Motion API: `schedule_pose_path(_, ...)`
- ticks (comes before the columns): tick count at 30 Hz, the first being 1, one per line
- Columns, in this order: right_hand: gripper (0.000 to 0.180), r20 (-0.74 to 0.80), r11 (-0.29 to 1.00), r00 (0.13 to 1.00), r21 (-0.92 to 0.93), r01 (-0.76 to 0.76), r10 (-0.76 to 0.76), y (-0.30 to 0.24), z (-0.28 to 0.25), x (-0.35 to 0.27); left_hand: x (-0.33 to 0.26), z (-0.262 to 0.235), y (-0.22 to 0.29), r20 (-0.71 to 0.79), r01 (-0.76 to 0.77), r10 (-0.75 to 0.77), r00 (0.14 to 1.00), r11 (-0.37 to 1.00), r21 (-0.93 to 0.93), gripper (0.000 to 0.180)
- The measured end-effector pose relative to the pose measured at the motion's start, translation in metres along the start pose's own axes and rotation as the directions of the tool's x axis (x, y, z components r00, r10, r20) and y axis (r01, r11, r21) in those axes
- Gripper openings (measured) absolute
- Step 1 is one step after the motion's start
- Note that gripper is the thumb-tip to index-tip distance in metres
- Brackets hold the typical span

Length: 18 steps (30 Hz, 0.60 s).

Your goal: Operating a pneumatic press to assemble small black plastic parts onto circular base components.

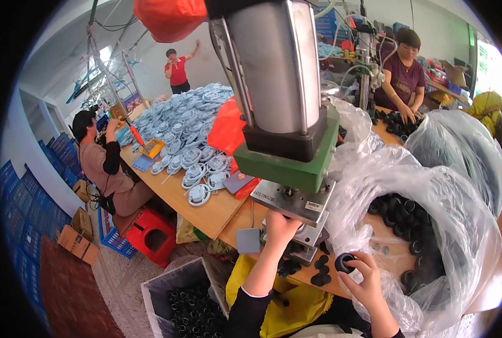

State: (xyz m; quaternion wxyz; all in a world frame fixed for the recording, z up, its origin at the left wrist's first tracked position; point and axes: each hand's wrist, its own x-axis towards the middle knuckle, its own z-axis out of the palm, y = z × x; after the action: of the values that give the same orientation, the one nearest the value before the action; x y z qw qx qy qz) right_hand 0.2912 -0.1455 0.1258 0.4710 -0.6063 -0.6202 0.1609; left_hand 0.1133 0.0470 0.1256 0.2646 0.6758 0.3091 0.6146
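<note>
My left hand reaches up under the metal base of a pneumatic press, fingers curled at the press bed; whether it grips anything is hidden. My right hand pinches a black rubber ring just right of the press. Several black pieces lie on the wooden table below the press. A clear plastic bag holding many black rings sits open to the right of my right hand.
A lined bin of black rings stands on the floor at lower left. A pile of pale blue ring parts covers the far table. One person sits at left, another stands behind, a third works at back right. A red stool stands below.
</note>
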Motion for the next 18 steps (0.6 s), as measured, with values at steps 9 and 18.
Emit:
schedule_pose_path(9,0.058,-0.025,0.968,0.998,0.24,0.07,-0.066,-0.028,0.057,0.032,-0.121,-0.065,-0.002,-0.571,0.277,-0.126,0.812,0.943,0.186,0.031)
schedule_pose_path(18,0.033,-0.064,0.976,0.993,0.189,0.106,-0.095,-0.029,0.107,0.094,-0.292,-0.242,-0.059,-0.815,0.818,-0.082,0.574,0.117,0.564,0.063)
